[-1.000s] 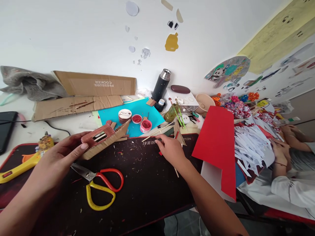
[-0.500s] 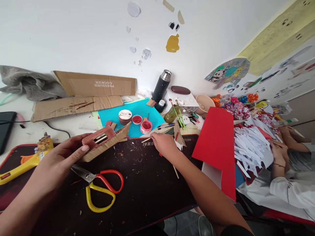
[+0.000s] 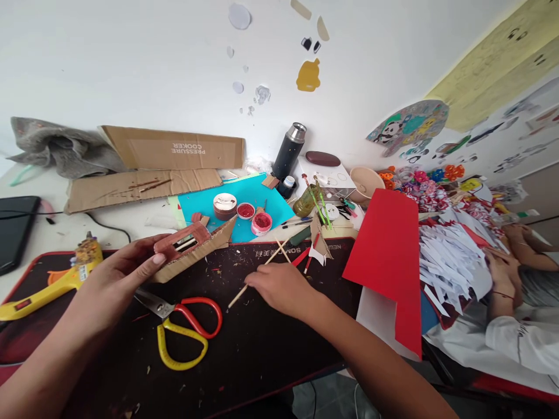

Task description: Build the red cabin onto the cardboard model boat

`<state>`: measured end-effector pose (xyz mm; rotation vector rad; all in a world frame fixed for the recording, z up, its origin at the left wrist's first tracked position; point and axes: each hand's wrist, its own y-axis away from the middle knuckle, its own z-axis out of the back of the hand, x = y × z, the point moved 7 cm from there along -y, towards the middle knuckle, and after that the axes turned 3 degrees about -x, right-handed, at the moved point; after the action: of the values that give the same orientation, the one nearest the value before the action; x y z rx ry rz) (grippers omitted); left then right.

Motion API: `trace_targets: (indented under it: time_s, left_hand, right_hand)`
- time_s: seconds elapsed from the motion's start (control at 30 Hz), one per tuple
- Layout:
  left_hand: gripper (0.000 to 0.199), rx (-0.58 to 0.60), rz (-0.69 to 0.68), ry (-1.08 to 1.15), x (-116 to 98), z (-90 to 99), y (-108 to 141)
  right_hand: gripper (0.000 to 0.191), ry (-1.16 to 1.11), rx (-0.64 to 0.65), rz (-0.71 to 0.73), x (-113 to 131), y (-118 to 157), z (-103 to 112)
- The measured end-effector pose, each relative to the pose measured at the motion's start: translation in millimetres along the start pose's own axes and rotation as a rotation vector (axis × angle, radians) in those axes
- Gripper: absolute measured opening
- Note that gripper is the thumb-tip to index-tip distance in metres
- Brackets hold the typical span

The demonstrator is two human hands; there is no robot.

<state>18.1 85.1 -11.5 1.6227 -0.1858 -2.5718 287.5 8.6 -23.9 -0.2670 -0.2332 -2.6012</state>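
Observation:
My left hand (image 3: 124, 270) is closed around one end of a small boat-shaped cardboard model (image 3: 194, 256). Its raised middle part is reddish brown with a rectangular opening, and light strips show inside. Over the dark mat, my right hand (image 3: 282, 288) pinches a thin wooden stick (image 3: 237, 298), whose lower end points toward me and to the left. Another thin stick (image 3: 283, 250) lies just beyond that hand. Between the hands and nearer to me rest scissors (image 3: 187, 326) with one red and one yellow handle loop.
A yellow glue gun (image 3: 56, 288) lies at the left. Behind the mat (image 3: 262, 372), open paint jars (image 3: 262, 222) stand on blue paper (image 3: 196, 201), near a black thermos (image 3: 288, 152). Red card (image 3: 384, 256) stands at right; beyond it, another person's hands (image 3: 502, 273) are near white paper strips.
My right hand has come toward me from the mat's back edge, bringing the stick with it. My left hand keeps hold of the cardboard model, whose tilt has shifted slightly.

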Motion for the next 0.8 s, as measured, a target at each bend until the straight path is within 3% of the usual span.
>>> trace_targets:
  time_s: [0.13,0.27,0.37,0.47,0.7,0.8]
  left_hand:
    - [0.077,0.058,0.104,0.136,4,-5.3,1]
    - [0.078,0.050,0.108,0.150,3,-4.2,2]
    - [0.079,0.048,0.083,0.160,4,-2.9,1]
    - [0.078,0.056,0.081,0.173,9,-2.5,0]
    - [0.072,0.098,0.061,0.190,19,-3.8,-3]
    - [0.071,0.100,0.066,0.196,19,-3.7,-2]
  right_hand:
    - [0.024,-0.157,0.035,0.051,24,10,-2]
    - [0.025,-0.223,-0.066,-0.285,-4,15,13]
    - [0.033,-0.212,-0.044,-0.416,-18,17,13]
    - [0.034,-0.168,-0.026,-0.385,-15,15,8]
    - [0.033,-0.103,0.011,-0.144,12,6,-4]
    - [0.024,-0.121,0.026,-0.134,12,6,-2]
